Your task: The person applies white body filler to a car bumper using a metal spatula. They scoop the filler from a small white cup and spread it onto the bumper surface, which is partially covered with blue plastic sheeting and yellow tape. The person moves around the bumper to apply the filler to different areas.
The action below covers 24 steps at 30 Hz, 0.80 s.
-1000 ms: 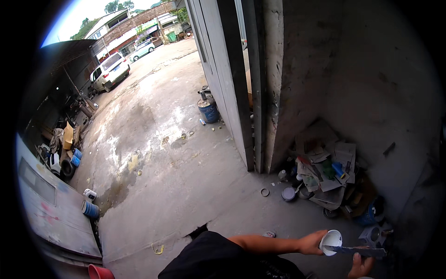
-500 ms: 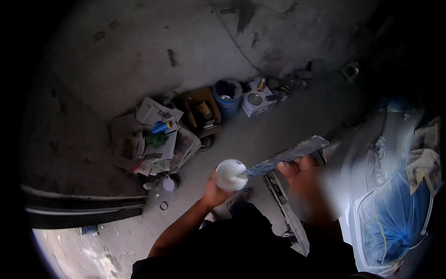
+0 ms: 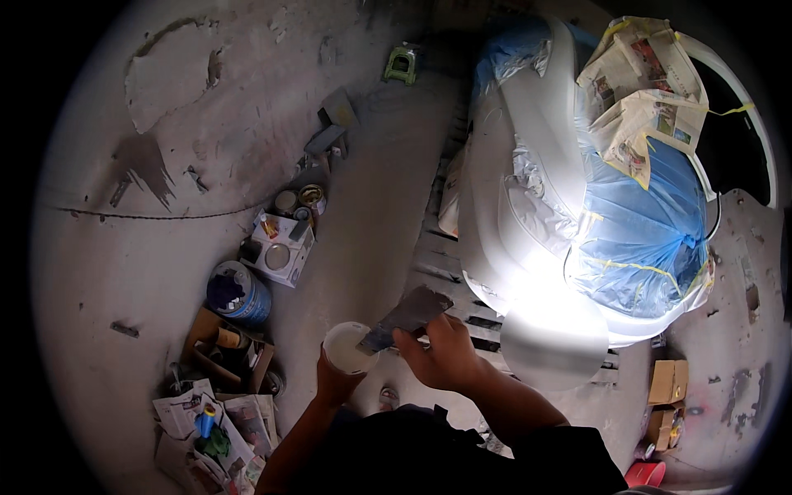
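My left hand (image 3: 334,381) is closed round a white cup (image 3: 328,340) of pale, paint-like liquid, held out in front of me. A flat, broad paint stirring stick (image 3: 410,317), stained dark grey, is gripped between the thumb and fingers of my right hand (image 3: 441,351). Its lower end dips over the cup's right rim into the opening. To the right of both hands stands a white car body (image 3: 536,206), masked with blue plastic sheeting (image 3: 639,227) and newspaper (image 3: 652,91). A bright light falls on its near end.
Along the left wall stand a blue bucket (image 3: 247,301), a white box (image 3: 285,247) with tins on it, an open cardboard box (image 3: 202,351) and a heap of newspapers (image 3: 247,421). A green stool (image 3: 402,64) is far off. Cardboard boxes (image 3: 667,382) lie at the right.
My view has swung to the right, bringing the masked car fully in. The cup and stirring stick stay in my hands; the stick now leans more steeply over the cup.
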{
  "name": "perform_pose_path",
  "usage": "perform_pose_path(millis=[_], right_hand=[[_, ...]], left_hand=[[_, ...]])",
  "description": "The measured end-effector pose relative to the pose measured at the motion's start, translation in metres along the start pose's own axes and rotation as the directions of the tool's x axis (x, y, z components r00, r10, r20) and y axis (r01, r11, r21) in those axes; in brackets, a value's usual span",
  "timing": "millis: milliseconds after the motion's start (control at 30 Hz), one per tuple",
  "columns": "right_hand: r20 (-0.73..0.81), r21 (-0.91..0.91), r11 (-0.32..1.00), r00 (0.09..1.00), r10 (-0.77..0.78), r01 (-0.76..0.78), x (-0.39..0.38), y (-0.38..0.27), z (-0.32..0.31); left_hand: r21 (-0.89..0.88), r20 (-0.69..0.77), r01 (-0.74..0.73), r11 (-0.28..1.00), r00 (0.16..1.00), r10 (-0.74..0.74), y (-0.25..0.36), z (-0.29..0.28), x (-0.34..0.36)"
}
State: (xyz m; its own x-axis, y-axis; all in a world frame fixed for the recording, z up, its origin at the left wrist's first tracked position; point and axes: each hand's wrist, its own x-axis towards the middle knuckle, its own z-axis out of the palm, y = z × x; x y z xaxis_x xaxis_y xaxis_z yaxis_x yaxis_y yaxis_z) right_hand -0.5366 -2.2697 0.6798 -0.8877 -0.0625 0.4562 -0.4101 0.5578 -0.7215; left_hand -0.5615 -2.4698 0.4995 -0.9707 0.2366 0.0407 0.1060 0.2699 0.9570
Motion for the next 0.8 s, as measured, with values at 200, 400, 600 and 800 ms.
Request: perform_pose_path(millis=[200,400,600,800], right_hand=[[-0.184,0.002,1.0,0.983,0.004,-0.004,0.068,0.041,0.005],[-0.3,-0.1,0.973,0.938,0.171,-0.209,0.153,0.082,0.036],[-0.475,-0.132,0.904,0.827,0.302,-0.406,0.229,0.104,0.06],[-0.549,-0.131,0.945,0.815,0.184,-0.301,0.306,0.157,0.035]], left_hand=[[-0.069,0.196,-0.073,0.995,0.977,0.085,-0.006,0.0,0.099],[-0.049,0.364,-0.139,0.989,0.92,0.147,-0.013,-0.025,0.223],[-0.058,0.488,-0.199,0.978,0.849,0.202,-0.019,-0.042,0.346],[-0.084,0.642,-0.132,0.988,0.751,0.155,-0.019,-0.012,0.45]])
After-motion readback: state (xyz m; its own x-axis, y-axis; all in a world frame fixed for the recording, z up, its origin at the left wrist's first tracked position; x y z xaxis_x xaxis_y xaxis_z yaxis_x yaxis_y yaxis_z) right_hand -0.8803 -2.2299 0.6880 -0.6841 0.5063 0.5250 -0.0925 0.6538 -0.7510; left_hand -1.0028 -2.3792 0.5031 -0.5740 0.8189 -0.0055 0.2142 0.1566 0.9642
